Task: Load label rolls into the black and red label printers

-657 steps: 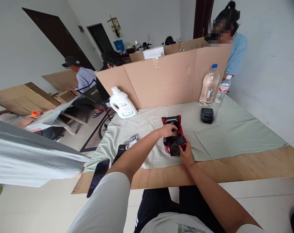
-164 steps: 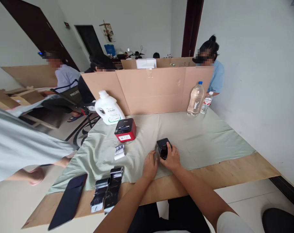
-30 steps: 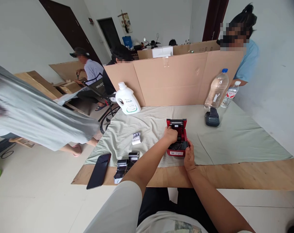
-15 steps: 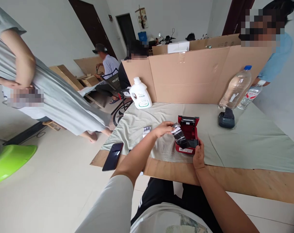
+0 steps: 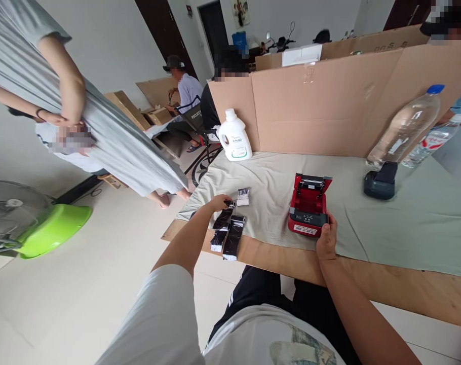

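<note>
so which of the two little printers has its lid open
The red printer, next to the right hand, has its lid tipped up at the back. The black printer by the big water bottle is shut.
</note>
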{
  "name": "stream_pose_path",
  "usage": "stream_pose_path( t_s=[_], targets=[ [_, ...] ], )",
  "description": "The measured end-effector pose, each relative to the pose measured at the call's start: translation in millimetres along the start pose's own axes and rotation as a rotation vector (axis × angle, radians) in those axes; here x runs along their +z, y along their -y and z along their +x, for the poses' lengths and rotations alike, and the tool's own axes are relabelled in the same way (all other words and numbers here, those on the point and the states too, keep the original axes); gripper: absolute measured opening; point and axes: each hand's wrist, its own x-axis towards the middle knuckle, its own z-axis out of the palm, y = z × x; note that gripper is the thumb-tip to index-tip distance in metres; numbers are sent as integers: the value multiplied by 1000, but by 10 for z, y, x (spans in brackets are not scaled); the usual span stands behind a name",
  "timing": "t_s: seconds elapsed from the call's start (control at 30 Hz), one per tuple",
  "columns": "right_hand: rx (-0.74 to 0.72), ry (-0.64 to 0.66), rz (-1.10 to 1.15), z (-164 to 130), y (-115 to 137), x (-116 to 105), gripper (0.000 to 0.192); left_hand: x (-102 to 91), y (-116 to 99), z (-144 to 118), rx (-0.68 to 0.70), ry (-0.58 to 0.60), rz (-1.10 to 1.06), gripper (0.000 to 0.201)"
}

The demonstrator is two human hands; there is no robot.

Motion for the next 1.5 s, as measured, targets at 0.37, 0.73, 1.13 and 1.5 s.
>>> stream_pose_path(
  t_s=[0.37, 0.73, 1.13, 1.5],
  targets=[
    [14, 8, -13, 2, -5, 1, 54, 269, -324, -566, 415, 51, 379, 39],
    [-104, -18, -210, -58, 81, 18, 55, 230, -1201, -857, 607, 483, -115, 35],
    [-489, 5, -459, -99, 283, -3, 37, 761, -2619, -323, 784, 86, 239, 39],
    [-454, 51, -473, -99, 260, -5, 31, 1096, -2877, -147, 650, 28, 563, 31]
  ],
)
